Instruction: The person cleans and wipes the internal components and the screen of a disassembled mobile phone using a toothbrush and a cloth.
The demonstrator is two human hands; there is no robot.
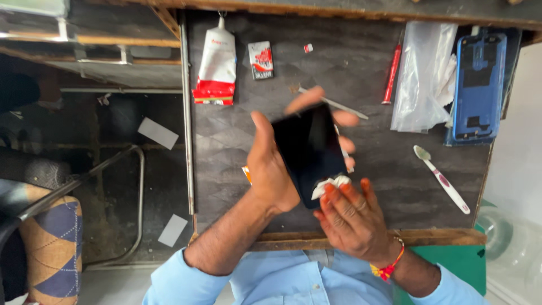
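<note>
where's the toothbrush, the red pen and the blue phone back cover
toothbrush (442,179), head view, middle of the handle
red pen (392,73), head view, middle of the barrel
blue phone back cover (479,85), head view, centre of the inner face

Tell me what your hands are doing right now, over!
Left hand holds flat black glass phone, fingers wrapped behind. Right hand presses white crumpled tissue on its lower edge. Thin metal tool on table behind.

Phone (309,152) held above counter (237,147) centre, left hand (271,169) on its left edge, right hand (350,217) at its near end with a wad (333,183). Tube (216,65) far left; packet (261,60) beside it. Toothbrush (442,178) right; back cover (479,85) far right.
</note>
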